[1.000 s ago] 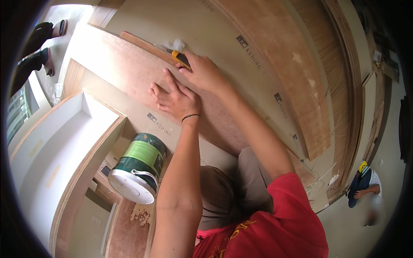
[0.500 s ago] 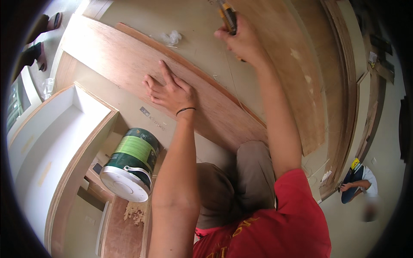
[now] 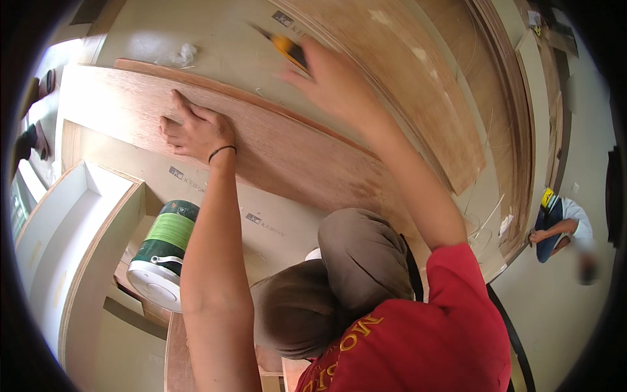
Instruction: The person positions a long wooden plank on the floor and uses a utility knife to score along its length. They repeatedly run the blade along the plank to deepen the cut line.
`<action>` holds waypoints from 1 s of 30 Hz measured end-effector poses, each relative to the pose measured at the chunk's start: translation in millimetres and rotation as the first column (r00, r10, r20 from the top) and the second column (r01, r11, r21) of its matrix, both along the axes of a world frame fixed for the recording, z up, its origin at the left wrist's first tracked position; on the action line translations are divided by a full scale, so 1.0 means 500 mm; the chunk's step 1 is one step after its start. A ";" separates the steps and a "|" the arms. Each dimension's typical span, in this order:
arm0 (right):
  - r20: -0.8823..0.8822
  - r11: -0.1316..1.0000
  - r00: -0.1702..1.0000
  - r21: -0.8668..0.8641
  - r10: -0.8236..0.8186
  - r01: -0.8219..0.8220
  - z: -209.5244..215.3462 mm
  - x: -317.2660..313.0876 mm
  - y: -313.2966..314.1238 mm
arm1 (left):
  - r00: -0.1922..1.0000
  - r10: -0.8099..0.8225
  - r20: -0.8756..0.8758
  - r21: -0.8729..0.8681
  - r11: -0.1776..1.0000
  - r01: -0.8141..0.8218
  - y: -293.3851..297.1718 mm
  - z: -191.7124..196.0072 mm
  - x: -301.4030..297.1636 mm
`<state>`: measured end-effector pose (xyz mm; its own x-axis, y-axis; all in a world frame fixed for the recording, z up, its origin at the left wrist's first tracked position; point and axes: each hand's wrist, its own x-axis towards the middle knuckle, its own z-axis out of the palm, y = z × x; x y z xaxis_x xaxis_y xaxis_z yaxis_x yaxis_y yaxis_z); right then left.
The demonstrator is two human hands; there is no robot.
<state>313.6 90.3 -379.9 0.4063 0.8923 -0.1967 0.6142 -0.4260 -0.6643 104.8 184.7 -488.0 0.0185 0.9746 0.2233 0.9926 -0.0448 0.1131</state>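
A green bucket (image 3: pixel 163 251) stands at the lower left, below the board's edge. The left hand (image 3: pixel 196 130) lies open, pressing flat on the plywood strip (image 3: pixel 274 153), which looks thin, stiff and light, best steadied near its edge. The right hand (image 3: pixel 333 81) grips a yellow knife (image 3: pixel 284 46) beyond the strip's far edge.

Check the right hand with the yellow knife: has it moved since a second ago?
Yes. The right hand with the yellow knife has left the left hand and lifted away past the plywood strip's far edge.
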 end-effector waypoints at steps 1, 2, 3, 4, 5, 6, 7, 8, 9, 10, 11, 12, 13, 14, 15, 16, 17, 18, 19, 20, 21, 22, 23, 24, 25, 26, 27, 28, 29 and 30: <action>-0.038 0.995 0.995 -0.030 -0.094 0.093 0.023 -0.013 -0.099 | 1.000 -0.003 0.016 -0.024 1.000 0.003 -0.002 0.005 0.001; -0.045 0.984 0.985 -0.066 -0.167 0.163 0.033 -0.023 -0.203 | 0.999 -0.003 0.033 -0.043 0.999 0.004 -0.004 0.010 0.010; 0.036 0.951 0.958 -0.112 -0.285 0.288 0.027 -0.029 -0.327 | 0.998 -0.013 0.056 -0.063 0.998 0.016 -0.009 0.014 0.030; 0.115 0.892 0.905 -0.161 -0.409 0.423 0.021 -0.040 -0.452 | 0.998 -0.005 0.066 -0.070 0.997 0.010 -0.010 0.010 0.037; 0.165 0.824 0.829 -0.119 -0.534 0.555 -0.002 -0.050 -0.561 | 1.000 0.018 0.011 -0.085 0.996 -0.017 0.009 -0.007 0.003; 0.196 0.713 0.719 -0.112 -0.667 0.692 -0.014 -0.052 -0.687 | 1.000 0.009 -0.009 -0.105 0.994 -0.010 0.021 -0.025 -0.014; 0.236 0.575 0.579 -0.096 -0.780 0.813 -0.021 -0.046 -0.815 | 1.000 0.013 0.013 -0.084 0.996 -0.012 0.025 -0.038 -0.026; 0.310 0.468 0.464 -0.068 -0.830 0.881 -0.028 -0.038 -0.941 | 1.000 -0.001 -0.001 -0.066 0.998 0.001 0.031 -0.052 -0.037; 0.371 0.353 0.339 -0.032 -0.865 0.935 -0.032 -0.035 -1.066 | 0.999 0.008 -0.046 -0.078 0.997 -0.011 0.041 -0.052 -0.043; 0.450 0.300 0.272 -0.010 -0.851 0.954 -0.041 -0.030 -1.201 | 1.000 0.010 -0.024 -0.077 0.997 -0.012 0.040 -0.049 -0.031; 0.522 0.244 0.206 0.004 -0.828 0.970 -0.048 -0.035 -1.333 | 1.000 0.011 -0.012 -0.078 0.997 -0.012 0.036 -0.051 -0.023; 0.573 0.200 0.154 0.017 -0.805 0.980 -0.053 -0.037 -1.429 | 0.999 -0.001 -0.041 -0.077 0.997 -0.002 0.047 -0.059 -0.030; 0.560 0.161 0.138 -0.008 -0.817 0.987 -0.054 -0.028 -1.491 | 0.998 -0.003 -0.070 -0.065 0.998 -0.002 0.057 -0.063 -0.031; 0.545 0.121 0.121 -0.035 -0.830 0.992 -0.058 -0.025 -1.544 | 0.996 0.006 -0.090 -0.088 0.996 -0.014 0.054 -0.059 -0.019; 0.529 0.087 0.109 -0.067 -0.842 0.994 -0.066 -0.023 -1.592 | 0.993 0.018 -0.115 -0.111 0.993 -0.031 0.057 -0.055 -0.017; 0.476 0.096 0.095 -0.021 -0.874 0.995 -0.087 -0.009 -1.632 | 0.996 0.002 -0.094 -0.107 0.994 -0.012 0.101 -0.072 -0.048; 0.483 0.082 0.080 -0.018 -0.872 0.997 -0.098 0.000 -1.671 | 0.995 0.052 -0.081 -0.208 0.976 -0.067 0.092 -0.070 -0.028; 0.485 0.070 0.074 -0.026 -0.872 0.997 -0.112 0.007 -1.704 | 0.991 0.105 -0.083 -0.301 0.945 -0.125 0.089 -0.060 -0.001; 0.481 0.065 0.074 -0.036 -0.873 0.997 -0.134 0.015 -1.725 | 0.982 0.165 -0.091 -0.385 0.904 -0.187 0.088 -0.048 0.023; 0.379 0.022 0.067 -0.124 -0.923 0.992 -0.169 0.039 -1.701 | 0.984 0.137 -0.116 -0.339 0.926 -0.169 0.092 -0.044 0.014; 0.281 -0.006 0.058 -0.221 -0.958 0.975 -0.194 0.052 -1.681 | 0.983 0.115 -0.146 -0.298 0.942 -0.155 0.092 -0.043 0.014; 0.306 0.037 0.073 -0.124 -0.949 0.992 -0.207 0.034 -1.718 | 0.998 0.047 -0.047 -0.378 0.924 -0.062 0.041 -0.050 0.066; 0.308 0.101 0.103 -0.020 -0.946 0.995 -0.232 0.032 -1.741 | 0.998 0.020 -0.051 -0.297 0.954 -0.035 0.001 -0.081 0.091; 0.338 0.175 0.177 -0.035 -0.925 0.984 -0.225 0.011 -1.770 | 0.992 -0.025 -0.123 -0.318 0.948 -0.016 -0.067 -0.064 0.173; 0.234 0.119 0.145 -0.119 -0.961 0.986 -0.252 0.020 -1.685 | 0.992 -0.094 -0.080 -0.356 0.933 0.059 -0.064 -0.023 0.119; 0.219 0.132 0.153 -0.108 -0.964 0.985 -0.254 0.021 -1.690 | 0.985 -0.169 0.038 -0.223 0.959 0.173 -0.065 -0.026 0.096; 0.211 0.162 0.184 -0.116 -0.960 0.980 -0.259 0.027 -1.670 | 0.779 0.133 0.613 -0.329 0.939 0.099 -0.038 -0.025 0.052; 0.219 0.156 0.176 -0.110 -0.960 0.982 -0.242 0.019 -1.711 | 0.939 -0.251 0.236 -0.084 0.957 0.277 -0.109 -0.024 0.079; 0.205 0.159 0.177 -0.100 -0.963 0.982 -0.236 0.021 -1.734 | 0.913 -0.334 0.233 -0.073 0.930 0.359 -0.125 -0.017 0.080; 0.176 0.195 0.216 -0.127 -0.960 0.972 -0.234 0.022 -1.718 | 0.890 -0.405 0.210 -0.054 0.904 0.424 -0.134 -0.001 0.058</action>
